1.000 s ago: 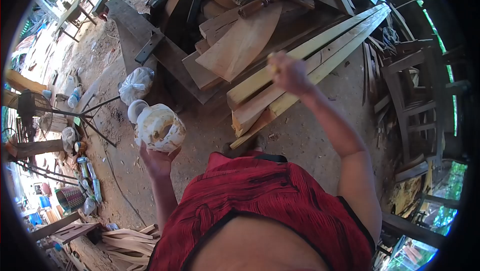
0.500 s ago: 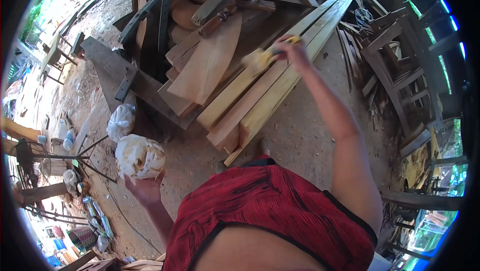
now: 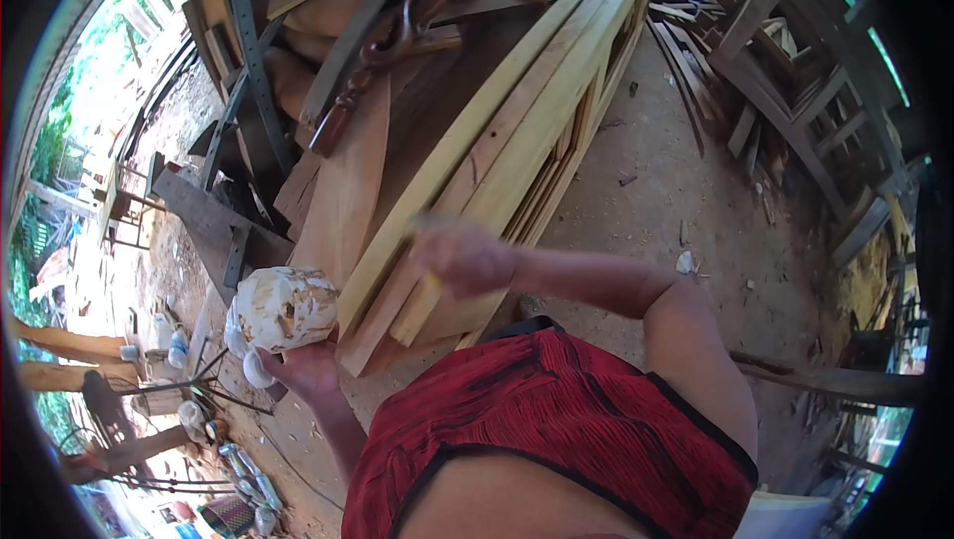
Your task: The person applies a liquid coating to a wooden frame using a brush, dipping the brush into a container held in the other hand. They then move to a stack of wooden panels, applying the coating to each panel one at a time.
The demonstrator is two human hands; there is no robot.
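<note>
My left hand (image 3: 306,368) is wrapped round the lower side of a rounded white tub (image 3: 286,307) smeared with yellow-brown stains. Its opening is turned out of sight. My right hand (image 3: 465,257), smeared by motion, is closed on a paintbrush, of which mostly a blur shows around the fingers. That hand is over the near part of a stack of long pale boards (image 3: 542,107), to the right of the tub. The boards run away from me, with their near ends close to my body.
Left of the boards lie a wide curved plank (image 3: 348,186) and a dark turned wooden piece (image 3: 334,128). Wooden frames (image 3: 765,62) lean at the right. At the lower left a thin metal stand (image 3: 204,380) is on the dirt floor, among bottles and odds and ends.
My right hand with the brush has come back from far along the boards to nearer my body. The view has shifted, and the tub now appears beside the boards' near ends.
</note>
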